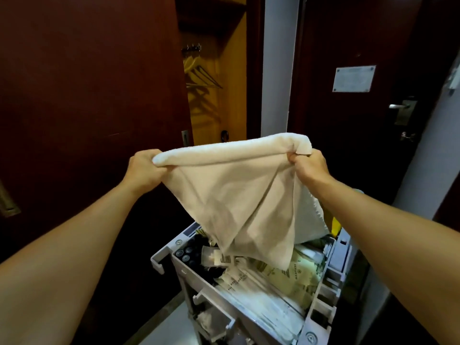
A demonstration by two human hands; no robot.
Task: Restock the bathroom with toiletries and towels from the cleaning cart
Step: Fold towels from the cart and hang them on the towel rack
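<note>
Head view shows you holding the towel [234,192] up over the far end of the cleaning cart [333,270], its lower corner hanging just above the packets in the cart's top tray. Your left hand [144,168] is clenched around one top corner and your right hand [307,168] pinches the other. Keep that top edge taut and level, and lift the drooping corner free of the tray before you fold or carry it.
</note>
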